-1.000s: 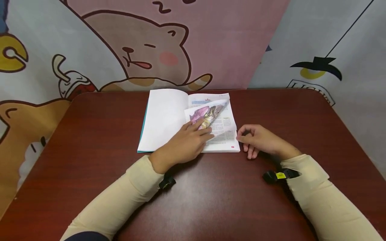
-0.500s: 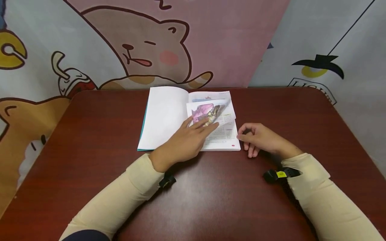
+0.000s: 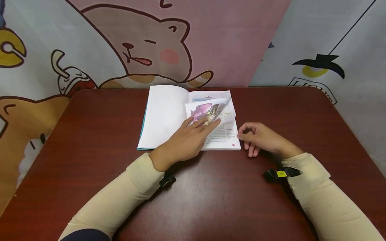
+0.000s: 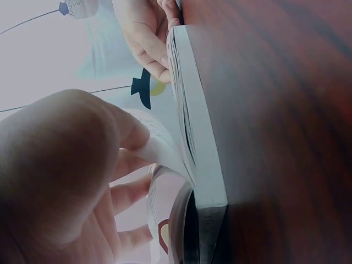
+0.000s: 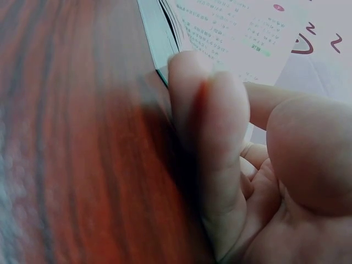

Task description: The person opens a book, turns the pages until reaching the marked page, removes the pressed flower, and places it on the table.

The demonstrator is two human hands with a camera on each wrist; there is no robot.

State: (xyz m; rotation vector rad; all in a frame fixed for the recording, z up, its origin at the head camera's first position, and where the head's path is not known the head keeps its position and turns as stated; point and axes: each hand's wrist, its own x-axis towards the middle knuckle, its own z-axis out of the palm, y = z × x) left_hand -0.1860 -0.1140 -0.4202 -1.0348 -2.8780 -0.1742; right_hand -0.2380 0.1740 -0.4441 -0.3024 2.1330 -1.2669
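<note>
An open book lies on the table, with a blank white left page and printed right-hand pages. My left hand spreads over the right side, its straight fingers resting on a half-turned page with a pink and yellow picture. That page bows up, and in the left wrist view my left fingers reach along it. At the book's lower right edge, my right hand has curled fingers, with thumb and index tips pinching the edge. The right wrist view shows its bent fingers right at the book's corner.
The book stands on a dark red-brown table, close to its far edge. Behind it hangs a wall cloth printed with cartoon animals. Black wrist cameras sit on both wrists, at the cuffs of the cream sleeves.
The left fingers have slid slightly up and right on the page, spreading wider, and the page's lower corner has shifted upward. My right hand keeps its place at the book's edge.
</note>
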